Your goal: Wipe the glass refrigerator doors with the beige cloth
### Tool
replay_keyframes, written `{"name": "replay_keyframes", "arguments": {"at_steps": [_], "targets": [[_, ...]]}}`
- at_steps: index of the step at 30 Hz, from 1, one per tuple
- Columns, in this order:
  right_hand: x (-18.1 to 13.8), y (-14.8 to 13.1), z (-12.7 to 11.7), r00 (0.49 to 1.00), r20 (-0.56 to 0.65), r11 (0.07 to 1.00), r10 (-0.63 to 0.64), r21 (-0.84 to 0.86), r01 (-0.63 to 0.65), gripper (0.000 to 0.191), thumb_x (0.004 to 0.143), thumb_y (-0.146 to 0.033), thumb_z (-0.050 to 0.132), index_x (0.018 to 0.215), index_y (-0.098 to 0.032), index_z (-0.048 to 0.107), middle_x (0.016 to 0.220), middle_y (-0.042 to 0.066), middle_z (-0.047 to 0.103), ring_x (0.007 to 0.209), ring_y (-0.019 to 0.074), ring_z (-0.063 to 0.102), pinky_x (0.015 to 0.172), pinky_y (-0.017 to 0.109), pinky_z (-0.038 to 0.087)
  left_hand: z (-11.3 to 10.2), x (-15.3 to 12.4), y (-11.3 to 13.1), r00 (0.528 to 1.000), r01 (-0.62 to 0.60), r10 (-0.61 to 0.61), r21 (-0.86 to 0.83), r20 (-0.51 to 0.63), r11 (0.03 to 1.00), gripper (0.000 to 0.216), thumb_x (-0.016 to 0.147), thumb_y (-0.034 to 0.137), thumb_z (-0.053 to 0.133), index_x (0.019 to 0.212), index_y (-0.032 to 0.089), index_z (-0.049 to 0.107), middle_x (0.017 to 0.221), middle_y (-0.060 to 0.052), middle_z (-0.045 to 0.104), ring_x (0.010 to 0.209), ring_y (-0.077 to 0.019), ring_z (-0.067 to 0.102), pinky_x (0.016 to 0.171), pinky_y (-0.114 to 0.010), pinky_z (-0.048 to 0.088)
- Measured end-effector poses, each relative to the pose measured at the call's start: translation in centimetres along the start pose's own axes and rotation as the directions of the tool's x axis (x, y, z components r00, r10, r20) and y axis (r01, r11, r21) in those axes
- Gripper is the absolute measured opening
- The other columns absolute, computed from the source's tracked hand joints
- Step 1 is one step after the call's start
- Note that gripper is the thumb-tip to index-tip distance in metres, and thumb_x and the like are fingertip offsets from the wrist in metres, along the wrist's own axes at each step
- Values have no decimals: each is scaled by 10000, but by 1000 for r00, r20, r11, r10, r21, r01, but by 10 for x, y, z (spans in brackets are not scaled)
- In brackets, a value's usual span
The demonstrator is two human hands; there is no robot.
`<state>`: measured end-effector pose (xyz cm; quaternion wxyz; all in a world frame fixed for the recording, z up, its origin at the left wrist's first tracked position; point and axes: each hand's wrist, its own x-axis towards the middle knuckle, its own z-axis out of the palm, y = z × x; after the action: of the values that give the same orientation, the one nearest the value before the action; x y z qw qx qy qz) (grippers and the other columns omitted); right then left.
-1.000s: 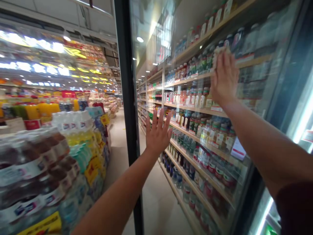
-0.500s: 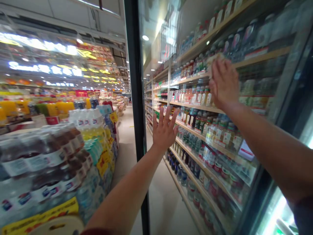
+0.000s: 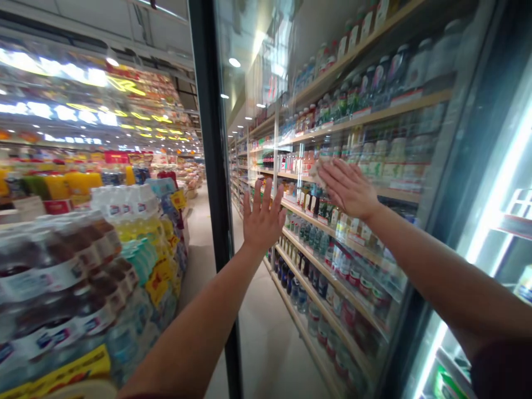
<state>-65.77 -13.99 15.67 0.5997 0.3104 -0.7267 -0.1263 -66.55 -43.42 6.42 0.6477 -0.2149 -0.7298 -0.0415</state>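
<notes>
Before me stands a glass door (image 3: 257, 310) in a dark frame (image 3: 210, 138), swung out from a lit cooler. My left hand (image 3: 262, 217) is spread against the glass, fingers pointing up, with nothing in it. Higher and to the right, my right hand (image 3: 347, 185) presses a pale cloth (image 3: 322, 170) to the pane. Its fingers lie nearly flat over the cloth and point left. Most of the cloth is hidden under the palm. Through or on the glass show shelves of bottles (image 3: 390, 158).
Packs of dark drink bottles (image 3: 54, 277) are stacked at the left, with yellow signs (image 3: 160, 280) on nearby stacks. An aisle (image 3: 197, 221) runs away beyond the door frame. At the right edge glows the cooler's light strip (image 3: 482, 249), beside its shelves.
My right hand has moved down and left across the glass with the cloth, its fingers turning from upward to leftward. My left hand stays spread on the pane. The view has shifted slightly right.
</notes>
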Motion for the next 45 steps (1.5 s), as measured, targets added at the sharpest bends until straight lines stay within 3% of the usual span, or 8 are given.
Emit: {"name": "replay_keyframes", "arguments": {"at_steps": [7, 13, 18, 23, 28, 33, 41, 45], "targets": [[-9, 3, 6, 735, -362, 783, 573, -23, -621, 620, 1104, -413, 222, 1678, -180, 229, 1696, 147, 350, 1609, 320, 235, 1259, 646, 267, 0, 1, 0, 1000, 28, -27, -76, 7, 997, 629, 1054, 339, 541, 1645, 218, 364, 1719, -101, 182, 1608, -290, 14, 1327, -564, 3], [-50, 24, -9, 977, -1, 973, 214, -84, -213, 585, 1087, -442, 323, 1651, -288, 325, 1671, 50, 421, 1599, 247, 273, 1304, 508, 253, 0, 2, 1, 999, 36, -35, -111, 9, 993, 631, 1062, 348, 509, 1657, 229, 335, 1723, -90, 154, 1609, -286, 1, 1324, -570, -3], [-87, 33, -4, 658, -354, 698, 664, -23, -716, 657, 1100, -426, 180, 1674, -111, 228, 1710, 209, 290, 1617, 312, 182, 1290, 582, 205, -2, 3, 2, 999, 44, -43, -118, 10, 992, 644, 1046, 320, 546, 1652, 228, 348, 1719, -94, 192, 1610, -295, 16, 1326, -577, 6], [-106, 15, -2, 918, -28, 915, 396, -74, -397, 593, 1071, -484, 337, 1595, -228, 445, 1630, 102, 479, 1572, 274, 328, 1298, 519, 247, -3, 2, 2, 1000, 17, -19, -92, -17, 996, 641, 1057, 322, 547, 1654, 206, 342, 1715, -118, 196, 1610, -296, 15, 1325, -579, 23], [-97, 10, -1, 714, -293, 741, 636, -26, -671, 642, 1088, -423, 214, 1675, -167, 252, 1708, 163, 325, 1602, 339, 232, 1281, 609, 222, -2, 1, 2, 1000, 22, -22, -69, -10, 997, 646, 1072, 336, 525, 1668, 232, 298, 1715, -112, 197, 1612, -283, 10, 1322, -592, 47], [-97, -32, 10, 980, 143, 990, 138, 20, -143, 569, 1048, -434, 427, 1608, -337, 418, 1617, 16, 511, 1538, 239, 406, 1280, 458, 301, -4, 2, 2, 1000, 21, -22, -70, -10, 997, 642, 1062, 335, 547, 1656, 216, 333, 1715, -119, 197, 1610, -296, 28, 1323, -588, 59], [-99, -83, 22, 835, -145, 832, 530, -100, -546, 601, 1074, -347, 328, 1660, -215, 309, 1646, 112, 447, 1579, 304, 334, 1268, 563, 297, -3, 2, 2, 999, 26, -28, -111, -17, 993, 659, 1051, 325, 569, 1658, 228, 333, 1713, -109, 209, 1611, -299, 44, 1326, -578, 34], [-120, -97, 29, 968, 132, 977, 214, -16, -213, 548, 1051, -386, 434, 1599, -381, 424, 1554, 1, 577, 1507, 251, 465, 1278, 466, 330, -1, 1, 0, 1000, 23, -25, -121, -14, 992, 671, 1054, 333, 570, 1665, 230, 314, 1715, -116, 196, 1612, -306, 38, 1322, -595, 29]]}}
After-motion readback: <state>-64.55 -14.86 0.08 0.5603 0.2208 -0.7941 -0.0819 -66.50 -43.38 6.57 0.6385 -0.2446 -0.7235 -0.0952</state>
